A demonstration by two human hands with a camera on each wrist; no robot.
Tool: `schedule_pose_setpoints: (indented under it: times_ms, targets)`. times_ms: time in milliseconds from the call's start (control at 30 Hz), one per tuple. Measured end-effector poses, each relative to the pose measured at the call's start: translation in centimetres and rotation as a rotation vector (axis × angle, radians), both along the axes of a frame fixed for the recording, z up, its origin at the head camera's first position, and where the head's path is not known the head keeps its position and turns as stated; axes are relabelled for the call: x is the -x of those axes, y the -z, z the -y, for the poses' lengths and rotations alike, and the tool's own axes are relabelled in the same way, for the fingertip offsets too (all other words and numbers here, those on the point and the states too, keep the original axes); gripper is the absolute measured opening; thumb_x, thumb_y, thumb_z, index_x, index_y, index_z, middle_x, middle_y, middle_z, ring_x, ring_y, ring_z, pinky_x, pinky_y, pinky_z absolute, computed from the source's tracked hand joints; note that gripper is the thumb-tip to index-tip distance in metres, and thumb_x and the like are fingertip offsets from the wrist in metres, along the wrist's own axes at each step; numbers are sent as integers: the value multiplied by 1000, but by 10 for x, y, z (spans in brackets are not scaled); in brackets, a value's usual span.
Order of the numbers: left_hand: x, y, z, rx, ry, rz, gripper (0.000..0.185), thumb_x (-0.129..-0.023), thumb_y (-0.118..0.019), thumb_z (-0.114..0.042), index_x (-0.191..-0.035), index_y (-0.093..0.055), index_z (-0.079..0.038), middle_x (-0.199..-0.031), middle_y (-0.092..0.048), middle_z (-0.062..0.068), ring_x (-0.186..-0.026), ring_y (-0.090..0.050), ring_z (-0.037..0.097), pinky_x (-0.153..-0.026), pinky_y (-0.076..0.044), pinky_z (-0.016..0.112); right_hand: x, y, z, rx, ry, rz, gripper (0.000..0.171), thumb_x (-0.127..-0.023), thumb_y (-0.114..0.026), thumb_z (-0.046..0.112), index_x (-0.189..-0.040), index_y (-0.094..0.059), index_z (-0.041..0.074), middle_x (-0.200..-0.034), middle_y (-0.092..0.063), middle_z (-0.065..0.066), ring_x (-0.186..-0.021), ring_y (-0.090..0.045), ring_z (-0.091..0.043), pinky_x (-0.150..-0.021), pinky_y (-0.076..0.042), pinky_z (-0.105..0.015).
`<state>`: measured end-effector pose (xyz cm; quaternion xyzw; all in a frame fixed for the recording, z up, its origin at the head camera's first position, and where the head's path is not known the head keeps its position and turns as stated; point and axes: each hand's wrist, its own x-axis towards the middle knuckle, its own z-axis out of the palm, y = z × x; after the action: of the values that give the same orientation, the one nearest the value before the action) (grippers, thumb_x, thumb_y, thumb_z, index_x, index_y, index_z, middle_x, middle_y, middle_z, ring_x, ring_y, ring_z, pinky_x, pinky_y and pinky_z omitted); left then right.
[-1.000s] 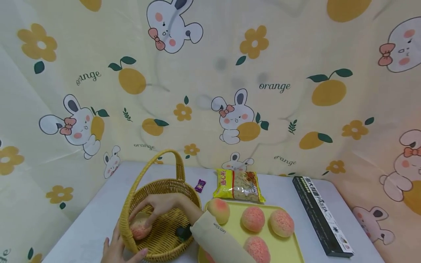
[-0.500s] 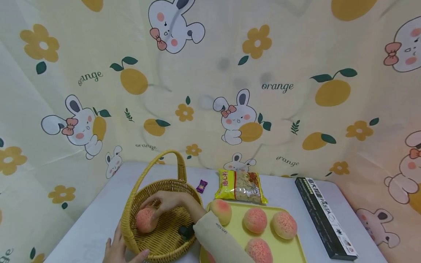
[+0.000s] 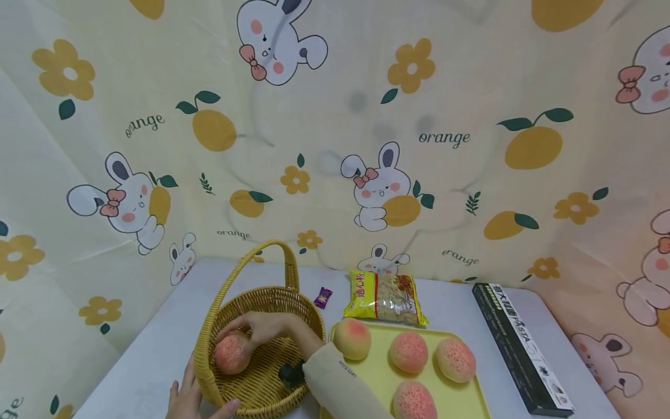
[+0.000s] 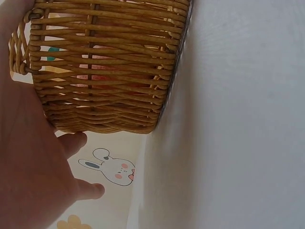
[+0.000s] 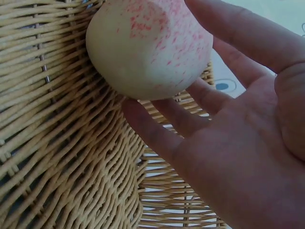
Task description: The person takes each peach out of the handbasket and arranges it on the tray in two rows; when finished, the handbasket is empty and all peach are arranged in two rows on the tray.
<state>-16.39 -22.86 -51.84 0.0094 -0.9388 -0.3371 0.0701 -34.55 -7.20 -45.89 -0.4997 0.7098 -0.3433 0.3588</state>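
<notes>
My right hand (image 3: 264, 327) reaches into a woven wicker basket (image 3: 282, 298) and grips a pink peach (image 3: 230, 354) low against its left inner wall. In the right wrist view, thumb and fingertips lie on either side of the peach (image 5: 147, 52), whose pale underside meets the wicker. The left hand (image 3: 185, 398) rests at the basket's near left side, thumb stretched along the front. Seen from the left wrist, its fingers are fairly straight beside the wicker wall (image 4: 109, 71), and pink fruit shows through the gaps.
Right of the basket lies a yellow tray (image 3: 445, 401) with several peaches (image 3: 409, 352). Behind it are a yellow bag of pasta (image 3: 387, 297) and a small purple wrapped sweet (image 3: 323, 297). A long black pasta box (image 3: 523, 349) lies at the right.
The peach, gripped in my right hand, has shifted slightly within the basket, and the fingers have drawn in around its top and side. My left hand stays by the basket.
</notes>
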Motion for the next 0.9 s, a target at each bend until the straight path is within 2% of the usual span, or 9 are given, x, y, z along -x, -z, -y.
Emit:
schedule_pose_setpoints:
  times_ms: [100,333,467,567,733,900]
  targets:
    - [0,0,0,-2,-6,14,95,-82,-75,-50,-150,-37,5,-156,-13,31,-135,-26,59,-85,-18,88,0,2,0,-4,-10,30,63,-82,-76,2,-141,-57,15,-138,-55,8,-113,-53,-2,-93,-46,-19]
    - [1,1,2,-11,-7,24,93,-81,-76,-51,-148,-41,4,-156,-13,31,-136,-26,58,-85,-17,88,0,5,3,-32,-74,54,67,-83,-75,0,-144,-51,14,-139,-52,7,-119,-48,-1,-99,-41,-21]
    - [2,1,2,-24,-3,32,92,-82,-75,-50,-148,-41,4,-156,-12,31,-136,-25,58,-86,-17,88,-5,6,4,-87,-64,112,65,-83,-75,-5,-141,-53,16,-133,-54,9,-115,-51,-2,-97,-43,-21]
    - [2,1,2,-26,-1,37,91,-82,-75,-49,-148,-41,4,-156,-12,31,-135,-25,59,-86,-17,88,-5,8,4,-87,-58,156,63,-82,-75,-8,-138,-54,13,-128,-55,9,-111,-53,-2,-94,-45,-21]
    - [2,0,2,-28,-3,48,93,-82,-74,-50,-149,-39,4,-157,-11,31,-136,-25,59,-86,-16,89,-3,10,4,-80,-80,152,62,-82,-74,-8,-138,-54,12,-130,-54,9,-112,-52,-2,-96,-45,-21]
    - [2,0,2,-19,-5,30,93,-82,-75,-50,-148,-40,4,-156,-12,31,-135,-26,59,-86,-17,88,-2,10,4,-135,-127,97,66,-82,-76,-4,-141,-52,12,-132,-53,8,-114,-51,-1,-96,-44,-21]
